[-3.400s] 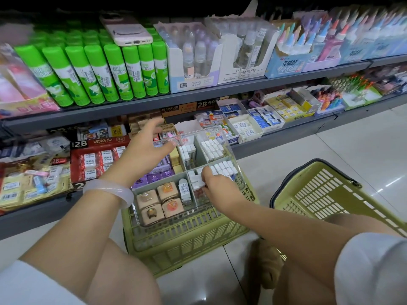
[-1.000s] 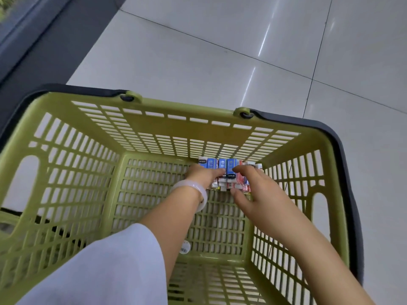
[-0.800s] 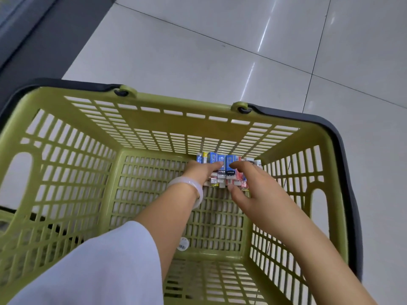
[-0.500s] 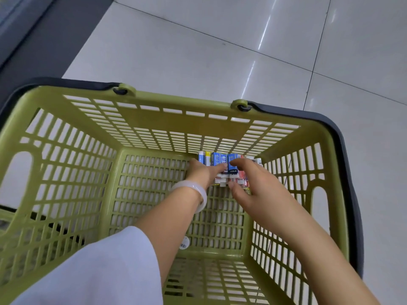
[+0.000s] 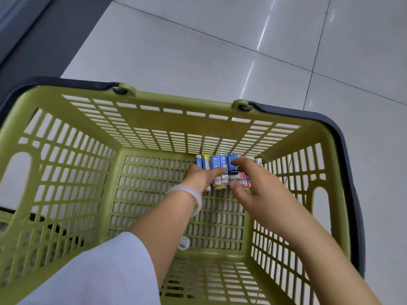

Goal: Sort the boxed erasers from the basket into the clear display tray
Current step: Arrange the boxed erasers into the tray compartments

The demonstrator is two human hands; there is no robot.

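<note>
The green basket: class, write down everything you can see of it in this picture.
The green basket is olive-green plastic, with slotted walls and a grid floor, an oval hand-hole in each side wall and dark handles folded down along its rim. It stands upright on pale floor tiles. A row of small boxed erasers sits against its far wall. The left hand and right hand reach inside and grip that row. A barcode sticker lies on the floor grid.

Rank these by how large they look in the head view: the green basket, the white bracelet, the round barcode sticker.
1. green basket, by far the largest.
2. white bracelet on the left wrist.
3. barcode sticker on the basket floor, the smallest.
</note>
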